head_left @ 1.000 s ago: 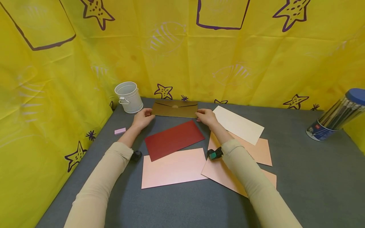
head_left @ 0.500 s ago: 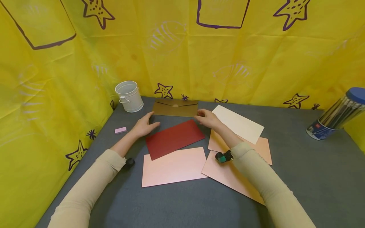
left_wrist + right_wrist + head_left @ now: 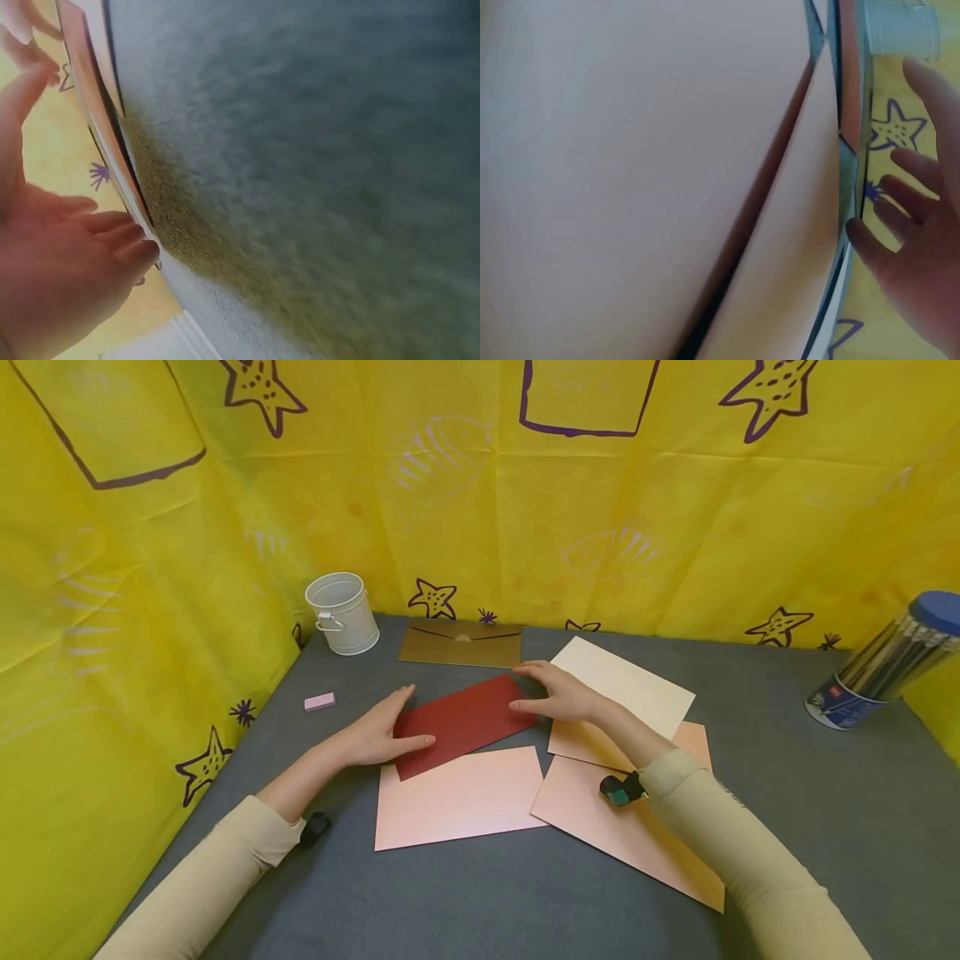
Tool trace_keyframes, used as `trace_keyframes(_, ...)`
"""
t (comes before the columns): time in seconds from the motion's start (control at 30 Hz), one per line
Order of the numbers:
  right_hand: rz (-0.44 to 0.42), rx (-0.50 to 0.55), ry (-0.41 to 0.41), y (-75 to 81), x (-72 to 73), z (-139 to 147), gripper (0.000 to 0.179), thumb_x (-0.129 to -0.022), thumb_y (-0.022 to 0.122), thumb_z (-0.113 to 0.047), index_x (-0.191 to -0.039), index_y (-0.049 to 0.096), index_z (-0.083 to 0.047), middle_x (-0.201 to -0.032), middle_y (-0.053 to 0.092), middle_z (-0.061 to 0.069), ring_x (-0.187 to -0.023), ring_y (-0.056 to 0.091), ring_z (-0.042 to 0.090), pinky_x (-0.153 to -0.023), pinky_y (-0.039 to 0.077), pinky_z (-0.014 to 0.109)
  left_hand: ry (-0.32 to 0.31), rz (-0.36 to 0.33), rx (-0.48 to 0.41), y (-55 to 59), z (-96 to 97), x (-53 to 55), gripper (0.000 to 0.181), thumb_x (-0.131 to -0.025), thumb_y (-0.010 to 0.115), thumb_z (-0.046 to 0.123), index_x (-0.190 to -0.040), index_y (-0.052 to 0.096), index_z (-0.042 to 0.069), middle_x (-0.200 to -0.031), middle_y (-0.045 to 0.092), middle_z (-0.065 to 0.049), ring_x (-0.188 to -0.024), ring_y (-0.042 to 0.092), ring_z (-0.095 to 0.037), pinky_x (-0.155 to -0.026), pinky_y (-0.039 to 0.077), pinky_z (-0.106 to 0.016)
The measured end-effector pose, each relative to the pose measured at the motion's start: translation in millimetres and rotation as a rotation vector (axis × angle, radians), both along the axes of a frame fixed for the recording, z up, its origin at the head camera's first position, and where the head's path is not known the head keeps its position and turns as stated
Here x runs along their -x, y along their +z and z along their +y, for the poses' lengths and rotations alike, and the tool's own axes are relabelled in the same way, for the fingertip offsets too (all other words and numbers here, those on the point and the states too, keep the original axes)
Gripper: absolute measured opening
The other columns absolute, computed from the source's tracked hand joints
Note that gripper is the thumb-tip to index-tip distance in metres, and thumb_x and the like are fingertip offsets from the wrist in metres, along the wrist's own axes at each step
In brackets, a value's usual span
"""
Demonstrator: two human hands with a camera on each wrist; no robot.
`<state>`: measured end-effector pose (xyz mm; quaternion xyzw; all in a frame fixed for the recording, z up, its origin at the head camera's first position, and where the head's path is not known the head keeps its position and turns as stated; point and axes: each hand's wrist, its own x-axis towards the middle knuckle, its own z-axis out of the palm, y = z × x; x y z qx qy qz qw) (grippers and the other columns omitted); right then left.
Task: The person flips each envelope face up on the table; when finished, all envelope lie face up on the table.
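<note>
A red envelope (image 3: pixel 459 720) lies slantwise in the middle of the table. My left hand (image 3: pixel 378 733) is at its left end, thumb spread over the lower left part and fingers along the edge. At the opposite end is my right hand (image 3: pixel 561 693), its thumb and fingers parted around the right corner. Both hands have relaxed, spread fingers. Behind them a gold envelope (image 3: pixel 461 649) lies flat with its flap side up. The red one overlaps the top of a pale pink envelope (image 3: pixel 461 802). The left wrist view shows my left fingers (image 3: pixel 120 236) lightly bent.
To the right lie a cream envelope (image 3: pixel 626 681) and two peach envelopes, one lower (image 3: pixel 622 835), partly under my right arm. A white bucket (image 3: pixel 345 618) stands at the back left, near a pink eraser (image 3: pixel 319 702). A tub of pencils (image 3: pixel 877 672) is far right. Yellow cloth borders the table.
Both hands have let go of the gold envelope's ends and come nearer, opening around the two ends of the red envelope. The gold envelope stays at the back.
</note>
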<state>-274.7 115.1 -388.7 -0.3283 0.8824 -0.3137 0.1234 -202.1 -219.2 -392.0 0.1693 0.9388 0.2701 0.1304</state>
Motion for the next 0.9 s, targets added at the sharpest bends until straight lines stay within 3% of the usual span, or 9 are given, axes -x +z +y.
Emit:
trace_keyframes(0.1, -0.004, -0.036, 0.059, -1.6, -3.0, 1.1, 0.081, -0.089, 0.070, -0.040, -0.151, 0.033, -0.003, -0.156, 0.025, 0.019, -0.144, 0.022, 0.035, -0.114, 0.022, 0.052, -0.056, -0.013, 0.042, -0.5, -1.1, -9.0, 0.105, -0.085, 0.066, 0.055, -0.154, 0.012, -0.002, -0.159, 0.013, -0.024, -0.145, 0.011, -0.042, -0.113, 0.018, -0.059)
trace_keyframes(0.3, -0.009, -0.061, 0.138, -5.5, -5.5, -0.7, 0.091, -0.086, 0.073, -0.043, -0.154, 0.025, -0.005, -0.160, 0.018, 0.016, -0.148, 0.009, 0.030, -0.116, 0.017, 0.050, -0.102, -0.037, 0.120, 0.1, -2.7, -19.1, 0.112, -0.080, 0.067, 0.063, -0.156, 0.010, 0.004, -0.161, 0.006, -0.020, -0.147, 0.004, -0.039, -0.113, 0.015, -0.060)
trace_keyframes(0.63, -0.040, -0.127, 0.185, -9.3, -5.2, -3.6, 0.094, -0.087, 0.071, -0.044, -0.156, 0.018, -0.008, -0.163, 0.010, 0.009, -0.149, 0.002, 0.025, -0.117, 0.015, 0.048, -0.145, -0.021, 0.141, -0.9, -5.0, -22.2, 0.115, -0.079, 0.068, 0.064, -0.156, 0.009, 0.004, -0.161, 0.003, -0.019, -0.147, 0.002, -0.038, -0.114, 0.014, -0.058)
trace_keyframes(0.9, -0.018, -0.166, 0.190, -12.1, -4.3, -3.8, 0.091, -0.088, 0.070, -0.043, -0.156, 0.019, -0.010, -0.163, 0.011, 0.008, -0.149, 0.006, 0.027, -0.116, 0.016, 0.048, -0.159, -0.026, 0.136, -1.4, -6.1, -22.5, 0.113, -0.080, 0.068, 0.063, -0.156, 0.011, 0.002, -0.161, 0.004, -0.019, -0.147, 0.002, -0.038, -0.115, 0.013, -0.057)
